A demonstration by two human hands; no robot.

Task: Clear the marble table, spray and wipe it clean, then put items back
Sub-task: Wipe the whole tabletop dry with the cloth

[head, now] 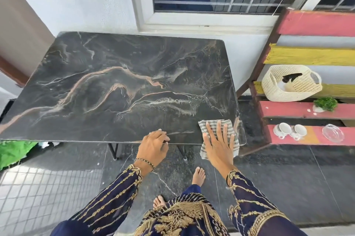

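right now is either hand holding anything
No grip: the right hand presses flat on the striped cloth; the left hand rests on the table edge.

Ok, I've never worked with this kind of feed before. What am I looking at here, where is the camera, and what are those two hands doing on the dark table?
There is no machine here: a person wears one wide-angle camera on the head, looking forward and down, so you see their own arms and bare feet. The marble table is bare apart from a striped cloth at its near right corner, partly hanging over the edge. The right hand lies flat and open on that cloth, pressing it down. The left hand rests on the near edge, holding nothing. On the coloured shelves to the right stand a woven basket with a spray bottle inside, a small green plant, two white cups and a glass dish.
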